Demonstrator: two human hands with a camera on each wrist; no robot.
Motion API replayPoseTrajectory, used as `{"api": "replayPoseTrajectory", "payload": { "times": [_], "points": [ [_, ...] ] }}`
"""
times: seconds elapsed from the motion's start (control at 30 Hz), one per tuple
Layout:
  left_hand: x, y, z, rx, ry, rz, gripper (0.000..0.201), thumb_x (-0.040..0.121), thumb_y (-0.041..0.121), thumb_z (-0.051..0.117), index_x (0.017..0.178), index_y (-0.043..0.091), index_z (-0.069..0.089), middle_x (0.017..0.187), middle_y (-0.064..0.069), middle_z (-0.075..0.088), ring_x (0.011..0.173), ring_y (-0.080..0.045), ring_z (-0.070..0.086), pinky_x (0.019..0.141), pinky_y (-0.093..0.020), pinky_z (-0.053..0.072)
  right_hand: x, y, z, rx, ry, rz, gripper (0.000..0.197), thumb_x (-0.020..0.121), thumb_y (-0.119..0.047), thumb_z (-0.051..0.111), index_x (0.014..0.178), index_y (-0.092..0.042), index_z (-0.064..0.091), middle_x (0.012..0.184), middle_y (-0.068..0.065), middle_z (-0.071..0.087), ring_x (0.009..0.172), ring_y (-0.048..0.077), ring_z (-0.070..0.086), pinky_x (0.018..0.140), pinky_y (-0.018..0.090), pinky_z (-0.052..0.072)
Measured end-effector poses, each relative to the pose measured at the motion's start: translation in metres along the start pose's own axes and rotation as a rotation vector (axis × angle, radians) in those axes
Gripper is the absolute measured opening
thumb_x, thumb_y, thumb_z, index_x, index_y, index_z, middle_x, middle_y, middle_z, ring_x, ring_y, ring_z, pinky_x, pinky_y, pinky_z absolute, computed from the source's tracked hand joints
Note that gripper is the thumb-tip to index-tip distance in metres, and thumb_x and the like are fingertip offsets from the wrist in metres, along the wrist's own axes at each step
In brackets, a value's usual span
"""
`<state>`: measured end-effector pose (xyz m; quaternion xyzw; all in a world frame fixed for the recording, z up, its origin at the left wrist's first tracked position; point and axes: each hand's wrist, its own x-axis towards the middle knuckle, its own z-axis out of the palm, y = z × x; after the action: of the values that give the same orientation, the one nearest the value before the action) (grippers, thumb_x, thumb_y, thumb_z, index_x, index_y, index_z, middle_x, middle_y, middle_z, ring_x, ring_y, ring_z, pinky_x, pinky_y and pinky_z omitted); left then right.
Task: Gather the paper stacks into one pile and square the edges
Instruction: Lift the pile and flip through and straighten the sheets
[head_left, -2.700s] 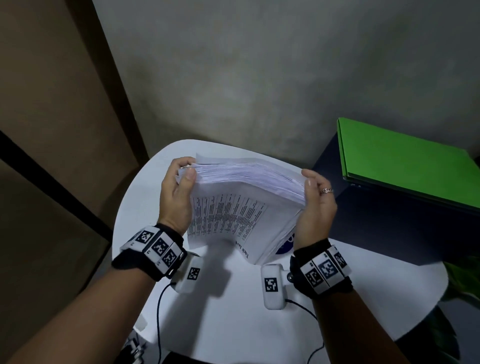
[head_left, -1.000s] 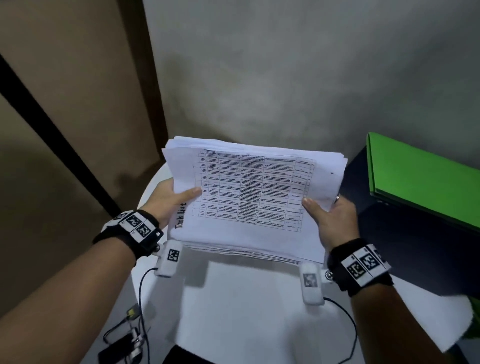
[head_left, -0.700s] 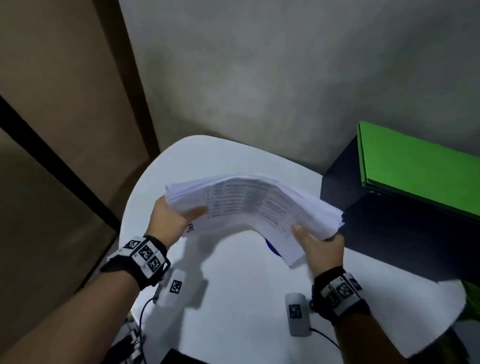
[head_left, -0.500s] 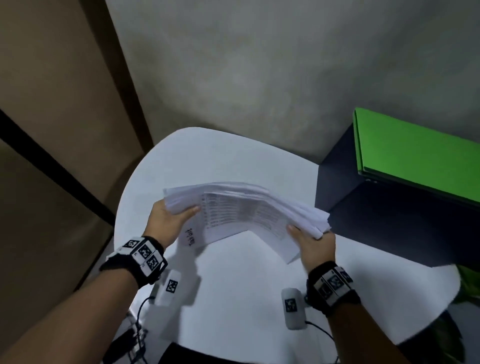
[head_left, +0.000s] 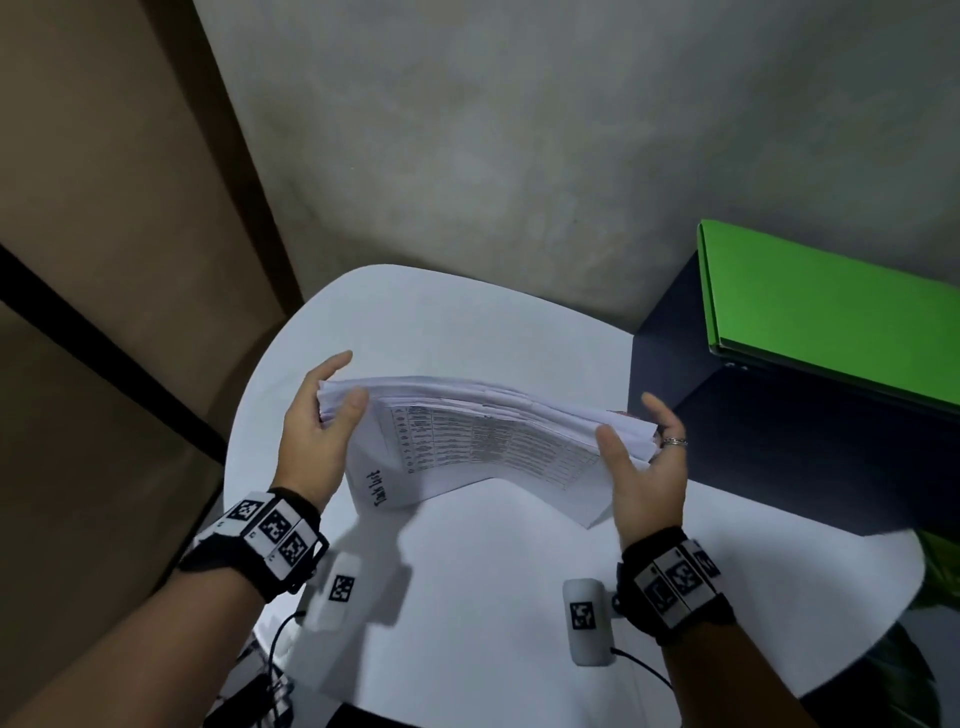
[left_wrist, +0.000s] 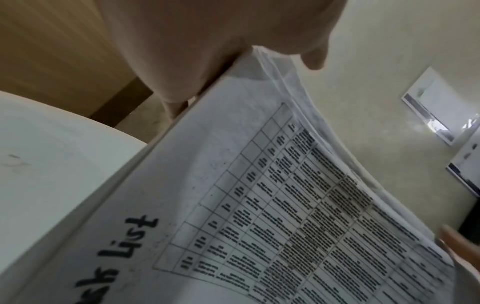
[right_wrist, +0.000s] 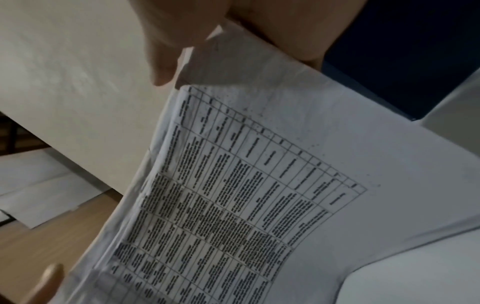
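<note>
One thick paper stack (head_left: 483, 441), its top sheet a printed table headed "Task List", arches upward in the middle just above the white table (head_left: 493, 597). My left hand (head_left: 337, 395) holds its left end, thumb on top and fingers behind the edge. My right hand (head_left: 631, 421), with a ring, holds the right end the same way, index finger raised. The sheet edges are fanned and uneven at both ends. In the left wrist view the stack (left_wrist: 259, 205) runs away from my thumb (left_wrist: 207, 41). The right wrist view shows the stack (right_wrist: 259, 185) under my thumb (right_wrist: 168, 51).
A green folder (head_left: 831, 317) lies on a dark cabinet (head_left: 779, 467) that butts against the table's right side. A grey wall stands close behind. A cable (head_left: 280, 634) hangs off the near left table edge. Plant leaves (head_left: 935, 571) show at the far right.
The stack was upright and facing me a second ago. It has tipped flat and come down toward the table, bowing in the middle, with my hands still at its two ends.
</note>
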<state>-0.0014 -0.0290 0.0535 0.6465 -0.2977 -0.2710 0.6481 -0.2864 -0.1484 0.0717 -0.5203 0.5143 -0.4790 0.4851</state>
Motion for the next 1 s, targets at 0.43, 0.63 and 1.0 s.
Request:
{"api": "replayPoseTrajectory", "payload": {
  "times": [0.43, 0.63, 1.0],
  "points": [
    [0.014, 0.001, 0.015, 0.022, 0.202, -0.01, 0.013, 0.097, 0.016, 0.062, 0.107, 0.013, 0.07, 0.103, 0.008, 0.07, 0.088, 0.013, 0.062, 0.083, -0.008, 0.046, -0.007, -0.012, 0.007, -0.095, -0.038, -0.316, 0.048, 0.084, 0.001, 0.072, 0.091, -0.047, 0.067, 0.115, 0.004, 0.062, 0.112, 0.007, 0.059, 0.101, 0.015, 0.041],
    [0.019, 0.005, 0.016, 0.064, 0.205, 0.001, 0.014, 0.097, 0.016, 0.062, 0.109, 0.019, 0.07, 0.107, 0.015, 0.067, 0.098, 0.008, 0.059, 0.09, -0.009, 0.043, -0.006, -0.005, 0.004, -0.16, -0.044, -0.312, 0.031, 0.089, -0.001, 0.068, 0.092, -0.032, 0.072, 0.11, 0.004, 0.066, 0.11, 0.015, 0.061, 0.1, 0.023, 0.045],
    [0.023, 0.011, 0.019, 0.074, 0.189, -0.024, 0.02, 0.095, 0.007, 0.061, 0.093, 0.023, 0.073, 0.097, 0.013, 0.07, 0.088, 0.016, 0.06, 0.082, -0.002, 0.042, -0.005, -0.001, 0.002, -0.317, -0.118, -0.405, 0.023, 0.088, -0.01, 0.071, 0.109, -0.018, 0.074, 0.112, -0.005, 0.063, 0.109, 0.009, 0.062, 0.094, 0.027, 0.051]
  ]
}}
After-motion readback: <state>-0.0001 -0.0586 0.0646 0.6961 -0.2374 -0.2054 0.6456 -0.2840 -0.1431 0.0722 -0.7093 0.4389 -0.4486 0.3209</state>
